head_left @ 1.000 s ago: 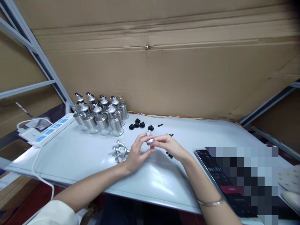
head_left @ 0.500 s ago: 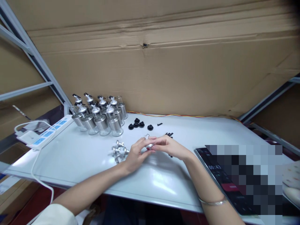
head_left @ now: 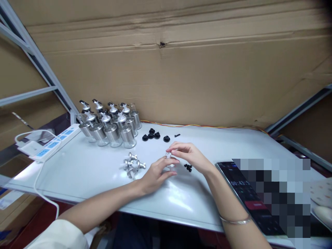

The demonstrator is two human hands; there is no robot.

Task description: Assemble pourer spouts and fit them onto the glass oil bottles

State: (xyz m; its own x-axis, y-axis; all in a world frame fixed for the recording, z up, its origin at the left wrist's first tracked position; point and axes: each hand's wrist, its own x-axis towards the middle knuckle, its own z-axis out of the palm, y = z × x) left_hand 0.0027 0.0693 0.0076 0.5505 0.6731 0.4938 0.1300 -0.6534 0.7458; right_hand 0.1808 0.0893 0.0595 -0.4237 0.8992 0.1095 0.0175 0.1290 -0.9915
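My left hand [head_left: 155, 174] holds a small silver pourer top [head_left: 169, 160] between thumb and fingers, upright just above the table. My right hand [head_left: 190, 155] reaches over from the right, its thumb and index fingertips pinched at the spout's upper end. Whether a small part sits between those fingertips is hidden. Left of my left hand lies a cluster of silver pourer tops [head_left: 131, 167]. Beneath my right hand is a small pile of tiny black parts [head_left: 188, 168]. Farther back are several round black stoppers [head_left: 151, 135] and a single black lever [head_left: 177, 135].
Glass bottles with steel sleeves [head_left: 112, 133] and pourer tops stand together at the back left. A power strip [head_left: 55, 143] with a white cable runs along the left edge. A phone [head_left: 237, 186] showing a timer lies at right. Cardboard [head_left: 181, 86] walls the back.
The pourer top has turned upright in my left hand and shifted slightly right. My right fingers have moved from its side to its upper end. The tiny black parts have come into fuller view.
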